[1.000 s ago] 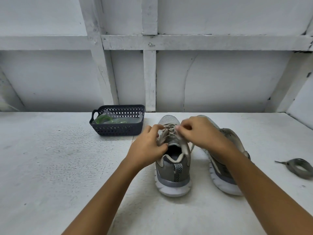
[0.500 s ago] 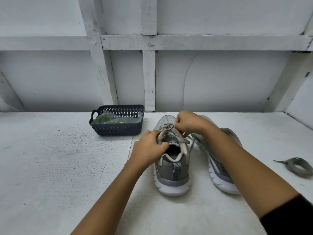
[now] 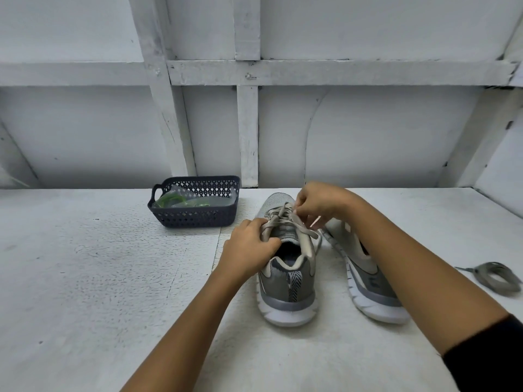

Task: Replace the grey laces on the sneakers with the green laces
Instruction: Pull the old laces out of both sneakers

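Two grey sneakers stand side by side on the white table, heels toward me. The left sneaker still carries its grey lace. My left hand grips the shoe's left side at the collar, over the lace. My right hand pinches the grey lace near the toe-end eyelets. The right sneaker is partly hidden behind my right forearm; its laces cannot be seen. The green laces lie in clear wrapping inside a dark basket.
A loose coiled grey lace lies on the table at the far right. The dark basket stands left of the shoes, near the white wall with wooden battens. The table surface spreads wide to the left.
My right hand has moved from the middle of the lacing up toward the toe end, pulling on the grey lace. My left hand has stayed on the shoe's left side.
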Motion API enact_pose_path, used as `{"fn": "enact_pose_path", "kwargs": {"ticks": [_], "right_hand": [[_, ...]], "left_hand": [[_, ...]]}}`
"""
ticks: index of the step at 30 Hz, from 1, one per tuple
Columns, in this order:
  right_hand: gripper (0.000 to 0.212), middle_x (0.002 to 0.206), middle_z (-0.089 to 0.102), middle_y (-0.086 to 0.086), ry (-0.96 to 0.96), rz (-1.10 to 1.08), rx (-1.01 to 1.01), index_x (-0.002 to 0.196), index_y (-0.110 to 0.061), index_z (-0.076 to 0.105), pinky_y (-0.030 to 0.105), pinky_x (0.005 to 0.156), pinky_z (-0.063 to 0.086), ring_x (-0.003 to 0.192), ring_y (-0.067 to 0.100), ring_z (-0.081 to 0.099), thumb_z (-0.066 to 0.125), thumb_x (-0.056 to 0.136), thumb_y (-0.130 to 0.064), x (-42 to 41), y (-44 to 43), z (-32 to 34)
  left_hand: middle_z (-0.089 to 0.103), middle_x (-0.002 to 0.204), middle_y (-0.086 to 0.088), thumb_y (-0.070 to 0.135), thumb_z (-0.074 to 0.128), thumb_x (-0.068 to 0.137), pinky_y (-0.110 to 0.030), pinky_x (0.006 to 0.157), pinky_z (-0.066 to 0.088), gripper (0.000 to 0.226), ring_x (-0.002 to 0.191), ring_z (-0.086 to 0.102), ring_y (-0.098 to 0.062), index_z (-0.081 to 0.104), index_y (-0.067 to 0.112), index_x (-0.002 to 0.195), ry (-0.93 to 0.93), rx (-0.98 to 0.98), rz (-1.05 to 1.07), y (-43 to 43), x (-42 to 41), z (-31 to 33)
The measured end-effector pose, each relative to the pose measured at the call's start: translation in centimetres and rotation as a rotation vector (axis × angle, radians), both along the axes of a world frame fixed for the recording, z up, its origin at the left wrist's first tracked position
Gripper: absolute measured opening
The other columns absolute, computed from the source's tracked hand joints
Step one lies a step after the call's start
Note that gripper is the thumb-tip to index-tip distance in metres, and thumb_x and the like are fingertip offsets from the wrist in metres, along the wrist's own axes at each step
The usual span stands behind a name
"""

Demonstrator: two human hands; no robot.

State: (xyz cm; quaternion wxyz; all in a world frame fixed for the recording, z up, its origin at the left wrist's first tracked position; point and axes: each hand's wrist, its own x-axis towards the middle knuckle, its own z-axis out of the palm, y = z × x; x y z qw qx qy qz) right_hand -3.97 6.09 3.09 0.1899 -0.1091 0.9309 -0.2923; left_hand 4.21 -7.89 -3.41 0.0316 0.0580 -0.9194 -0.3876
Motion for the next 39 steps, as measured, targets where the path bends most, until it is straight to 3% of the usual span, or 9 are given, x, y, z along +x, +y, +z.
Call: {"fn": "enact_pose_path", "kwargs": {"ticks": [7, 11, 13, 16, 21, 26, 31, 35, 39], "right_hand": [[0.018, 0.096, 0.062, 0.020, 0.540, -0.059, 0.254, 0.087, 0.001, 0.058, 0.031, 0.069, 0.042, 0.092, 0.035, 0.059, 0.044, 0.092, -0.010, -0.6, -0.5, -0.5], [0.042, 0.075, 0.057, 0.014, 0.114, 0.009, 0.207, 0.077, -0.002, 0.048, 0.033, 0.060, 0.054, 0.061, 0.029, 0.061, 0.036, 0.101, -0.034, -0.1, -0.1, -0.2], [0.039, 0.067, 0.058, 0.011, 0.013, 0.037, 0.135, 0.071, -0.003, 0.051, 0.023, 0.047, 0.051, 0.050, 0.019, 0.056, 0.041, 0.101, -0.026, -0.1, 0.1, -0.2], [0.030, 0.064, 0.059, 0.009, 0.122, -0.013, 0.069, 0.069, -0.004, 0.056, 0.019, 0.044, 0.047, 0.052, 0.017, 0.056, 0.046, 0.097, -0.010, -0.7, 0.0, -0.4], [0.029, 0.080, 0.070, 0.020, 0.449, -0.190, 0.017, 0.087, 0.008, 0.064, 0.033, 0.062, 0.055, 0.063, 0.029, 0.066, 0.047, 0.095, -0.014, -2.1, 0.9, 1.0], [0.042, 0.069, 0.058, 0.011, -0.030, -0.005, 0.052, 0.079, -0.003, 0.057, 0.025, 0.051, 0.050, 0.056, 0.020, 0.058, 0.043, 0.099, -0.037, -0.6, 0.5, 0.1], [0.032, 0.061, 0.055, 0.006, 0.027, -0.061, -0.127, 0.066, -0.007, 0.054, 0.015, 0.039, 0.044, 0.034, 0.003, 0.050, 0.047, 0.097, -0.009, -0.9, 0.5, -0.3], [0.030, 0.065, 0.056, 0.007, 0.219, -0.356, -0.515, 0.072, -0.007, 0.051, 0.020, 0.041, 0.047, 0.047, 0.012, 0.054, 0.041, 0.100, -0.012, -2.1, 1.2, 1.5], [0.040, 0.066, 0.054, 0.009, 0.061, -0.255, -0.355, 0.074, -0.005, 0.052, 0.022, 0.047, 0.044, 0.052, 0.017, 0.052, 0.037, 0.101, -0.029, -1.3, 1.1, 1.1]], "left_hand": [[0.054, 0.117, -0.003, 0.043, 0.043, 0.061, -0.043, 0.094, 0.044, 0.062, 0.109, 0.051, -0.023, 0.055, 0.022, 0.118, -0.010, -0.002, -0.005, 0.0, 0.0, 0.1], [0.053, 0.117, -0.002, 0.043, 0.044, 0.062, -0.042, 0.094, 0.044, 0.061, 0.109, 0.051, -0.022, 0.055, 0.021, 0.118, -0.003, 0.026, -0.006, -0.1, -0.1, 0.0], [0.052, 0.117, -0.003, 0.040, 0.051, 0.071, -0.038, 0.092, 0.044, 0.053, 0.108, 0.050, -0.022, 0.055, 0.020, 0.119, 0.000, 0.041, -0.013, -0.1, -0.2, -0.2], [0.051, 0.117, -0.003, 0.024, 0.058, 0.083, -0.030, 0.085, 0.039, 0.040, 0.108, 0.049, -0.019, 0.053, 0.018, 0.122, 0.010, 0.104, -0.019, -0.2, -0.3, -0.5], [0.049, 0.120, -0.001, 0.022, 0.058, 0.084, -0.027, 0.085, 0.035, 0.043, 0.110, 0.048, -0.015, 0.052, 0.018, 0.126, 0.035, 0.137, -0.018, -0.2, -0.1, -0.6], [0.048, 0.120, -0.001, 0.025, 0.058, 0.081, -0.035, 0.094, 0.043, 0.044, 0.108, 0.051, -0.017, 0.053, 0.019, 0.125, 0.025, 0.191, -0.016, -0.1, -0.1, -0.7], [0.048, 0.118, 0.000, 0.038, 0.050, 0.063, -0.040, 0.097, 0.045, 0.063, 0.106, 0.053, -0.016, 0.054, 0.020, 0.123, 0.029, 0.215, -0.013, 0.1, 0.1, -0.4], [0.048, 0.121, -0.001, 0.027, 0.058, 0.078, -0.037, 0.097, 0.044, 0.048, 0.106, 0.052, -0.015, 0.053, 0.018, 0.125, 0.029, 0.216, -0.021, -0.1, 0.1, -0.5], [0.048, 0.121, -0.001, 0.037, 0.052, 0.066, -0.039, 0.097, 0.045, 0.062, 0.106, 0.053, -0.015, 0.053, 0.019, 0.125, 0.023, 0.223, -0.019, 0.0, 0.3, -0.3]]}}
